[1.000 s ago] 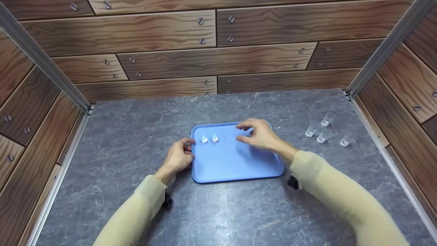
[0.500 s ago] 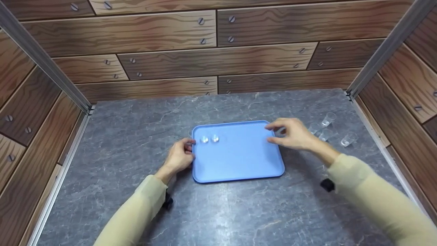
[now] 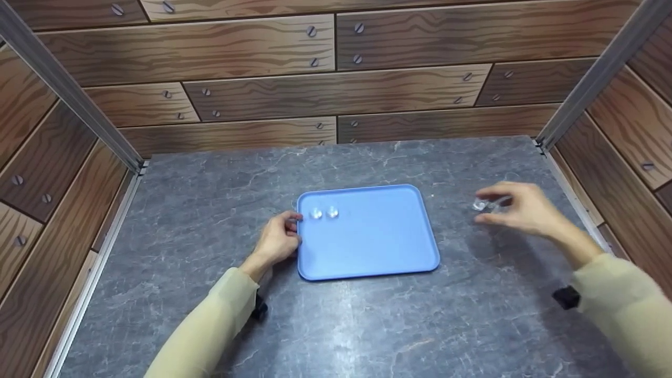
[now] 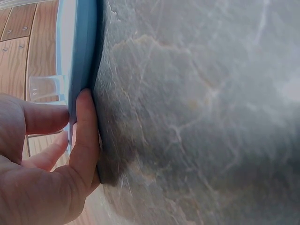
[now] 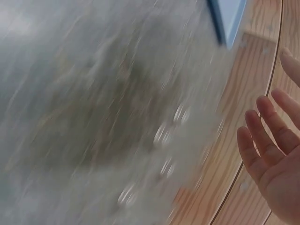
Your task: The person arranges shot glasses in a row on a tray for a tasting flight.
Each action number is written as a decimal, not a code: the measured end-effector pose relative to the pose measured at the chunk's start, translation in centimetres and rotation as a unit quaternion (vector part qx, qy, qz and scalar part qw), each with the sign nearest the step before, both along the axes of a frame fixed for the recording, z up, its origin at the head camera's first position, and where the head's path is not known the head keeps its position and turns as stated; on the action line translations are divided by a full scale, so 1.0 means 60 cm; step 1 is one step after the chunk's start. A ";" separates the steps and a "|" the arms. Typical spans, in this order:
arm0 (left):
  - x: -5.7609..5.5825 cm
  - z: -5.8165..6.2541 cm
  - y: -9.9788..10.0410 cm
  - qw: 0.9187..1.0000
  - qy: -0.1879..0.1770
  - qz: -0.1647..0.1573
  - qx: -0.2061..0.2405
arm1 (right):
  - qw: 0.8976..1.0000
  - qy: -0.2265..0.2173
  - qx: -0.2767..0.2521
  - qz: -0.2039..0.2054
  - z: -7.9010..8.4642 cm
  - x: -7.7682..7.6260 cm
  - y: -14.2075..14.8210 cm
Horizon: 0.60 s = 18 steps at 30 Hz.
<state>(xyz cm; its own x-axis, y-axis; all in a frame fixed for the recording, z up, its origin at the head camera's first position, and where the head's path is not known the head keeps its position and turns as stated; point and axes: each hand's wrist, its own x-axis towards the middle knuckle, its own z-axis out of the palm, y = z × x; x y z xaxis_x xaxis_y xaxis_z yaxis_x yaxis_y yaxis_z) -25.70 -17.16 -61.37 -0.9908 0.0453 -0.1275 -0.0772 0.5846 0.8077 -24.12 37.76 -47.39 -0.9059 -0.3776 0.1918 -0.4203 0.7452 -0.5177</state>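
Note:
My left hand (image 3: 275, 236) pinches the left rim of a light blue tray (image 3: 373, 239); in the left wrist view its fingers lie on both sides of the rim. Two small clear plastic cups (image 3: 324, 212) stand side by side near the tray's far left corner. Off to the right, my right hand (image 3: 525, 207) is over the table with thumb and fingers apart, holding nothing. Between its fingertips and beyond shows a clear cup (image 3: 480, 204); the hand hides most of the others. The right wrist view shows several loose cups (image 5: 162, 135), blurred, below the spread fingers (image 5: 276, 131).
The tray lies on a grey marble-patterned table (image 3: 367, 325). Wood-patterned walls (image 3: 252, 47) with metal corner posts (image 3: 593, 73) enclose the table at the back and both sides.
My right hand has moved from over the tray to the right, past its edge, and is now over the loose cups. The left hand stays at the tray's rim.

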 end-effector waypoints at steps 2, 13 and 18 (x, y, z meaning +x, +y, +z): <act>0.000 0.003 0.002 1.000 -0.002 0.000 0.002 | 1.000 0.004 -0.010 -0.014 -0.001 0.004 0.029; 0.001 0.005 0.001 1.000 0.002 0.005 -0.011 | 0.992 0.005 0.048 -0.112 -0.008 0.012 0.160; 0.000 0.002 0.002 1.000 -0.004 0.004 -0.013 | 0.990 -0.010 0.052 -0.129 -0.034 0.008 0.193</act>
<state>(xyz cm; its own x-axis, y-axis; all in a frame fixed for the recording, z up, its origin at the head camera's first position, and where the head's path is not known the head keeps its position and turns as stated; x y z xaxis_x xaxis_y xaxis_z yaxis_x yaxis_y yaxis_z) -25.71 -17.07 -61.26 -0.9901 0.0333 -0.1365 -0.0887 0.6051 0.7911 -23.65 49.33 -49.43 -0.9778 -0.1506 0.1460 -0.2004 0.8758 -0.4390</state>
